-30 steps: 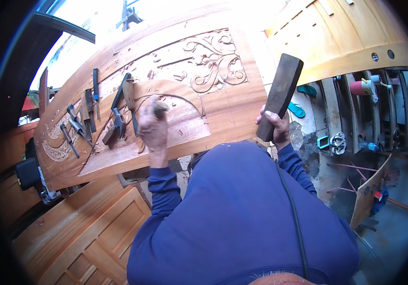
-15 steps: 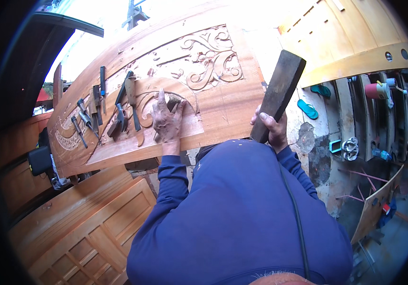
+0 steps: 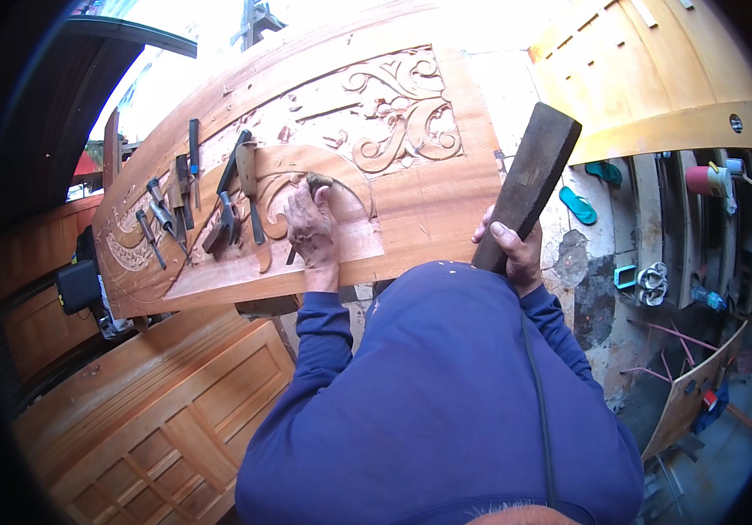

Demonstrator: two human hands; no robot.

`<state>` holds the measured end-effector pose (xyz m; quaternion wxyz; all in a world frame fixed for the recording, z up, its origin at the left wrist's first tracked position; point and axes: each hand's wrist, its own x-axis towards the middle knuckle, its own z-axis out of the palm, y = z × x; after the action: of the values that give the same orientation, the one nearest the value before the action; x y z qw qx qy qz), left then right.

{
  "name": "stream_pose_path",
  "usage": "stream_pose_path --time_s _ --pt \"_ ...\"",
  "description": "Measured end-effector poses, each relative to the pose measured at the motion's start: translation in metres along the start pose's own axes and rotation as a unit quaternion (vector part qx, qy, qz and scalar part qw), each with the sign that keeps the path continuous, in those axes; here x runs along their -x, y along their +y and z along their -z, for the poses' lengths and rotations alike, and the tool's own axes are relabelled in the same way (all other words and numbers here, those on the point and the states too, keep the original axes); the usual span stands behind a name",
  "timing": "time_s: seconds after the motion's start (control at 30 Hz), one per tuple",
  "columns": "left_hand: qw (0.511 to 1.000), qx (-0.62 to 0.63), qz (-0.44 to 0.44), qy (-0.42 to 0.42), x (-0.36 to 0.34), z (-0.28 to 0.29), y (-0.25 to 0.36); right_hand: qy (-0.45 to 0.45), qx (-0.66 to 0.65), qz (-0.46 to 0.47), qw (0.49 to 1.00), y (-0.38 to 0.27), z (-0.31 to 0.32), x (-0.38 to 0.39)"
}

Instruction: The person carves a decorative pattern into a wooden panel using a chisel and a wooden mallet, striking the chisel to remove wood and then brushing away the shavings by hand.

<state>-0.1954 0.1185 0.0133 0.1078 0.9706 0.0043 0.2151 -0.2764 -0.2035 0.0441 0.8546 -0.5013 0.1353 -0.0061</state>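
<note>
My left hand (image 3: 310,229) is closed over a carving chisel on the carved wooden panel (image 3: 433,214). The worn end of the chisel's handle (image 3: 317,181) shows above my fingers, and part of its dark blade sticks out beside my wrist. My right hand (image 3: 516,249) grips the lower end of a thick, dark wooden block (image 3: 534,175), which it holds up at a slant past the panel's right edge. Left of my left hand lie a hammer (image 3: 227,210), a wooden-handled chisel (image 3: 249,179) and several more chisels (image 3: 161,210). Scrollwork (image 3: 402,131) stands in relief on the panel's far part.
Wood shavings (image 3: 284,134) litter the panel. At lower left leans a panelled door (image 3: 192,429); a pale wooden board (image 3: 665,70) stands at upper right. Teal slippers (image 3: 578,206) and a red-pink mug (image 3: 704,180) are to the right. A black cable (image 3: 538,394) runs along my body.
My left hand's fingers, spread over the chisel before, have closed around it. The dark wooden block stays in my right hand. The whole view has shifted slightly.
</note>
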Motion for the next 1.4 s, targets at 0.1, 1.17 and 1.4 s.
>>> stream_pose_path --time_s 0.1,1.17,1.4 --pt "0.999 0.038 0.016 -0.003 -0.003 0.002 0.001 0.004 -0.002 -0.021 1.0 -0.003 -0.001 -0.003" --pt "0.887 0.371 -0.257 -0.098 -0.135 -0.088 0.168 0.161 0.168 0.008 0.973 -0.027 0.038 -0.031" --pt "0.89 0.379 -0.231 -0.103 -0.146 -0.092 0.161 0.16 0.181 -0.013 0.97 -0.029 0.03 -0.043"
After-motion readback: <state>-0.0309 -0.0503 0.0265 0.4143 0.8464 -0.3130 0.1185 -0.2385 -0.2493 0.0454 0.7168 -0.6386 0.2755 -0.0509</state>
